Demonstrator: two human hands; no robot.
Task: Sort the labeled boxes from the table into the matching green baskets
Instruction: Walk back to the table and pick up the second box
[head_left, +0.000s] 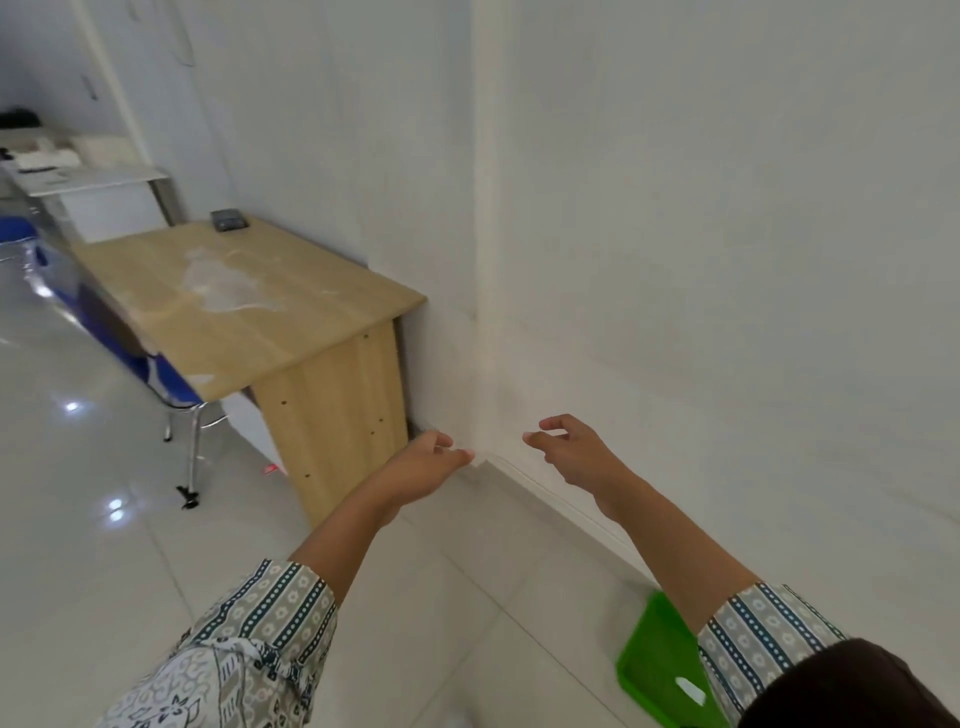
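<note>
Both arms reach forward over the tiled floor toward a white wall corner. My left hand (423, 465) is empty, fingers loosely curled and apart. My right hand (569, 452) is empty too, fingers spread and slightly bent. A green basket (662, 667) stands on the floor by the wall at the lower right, partly hidden under my right sleeve; a small white label shows on it. The wooden table (249, 306) stands to the left against the wall, beyond my left hand. No labeled boxes are visible on it.
A dark small device (229, 220) lies on the table's far corner. A blue chair with metal legs (171, 395) is tucked at the table's left side. A white desk with clutter (88, 182) stands farther back. The baseboard (550, 493) runs along the wall.
</note>
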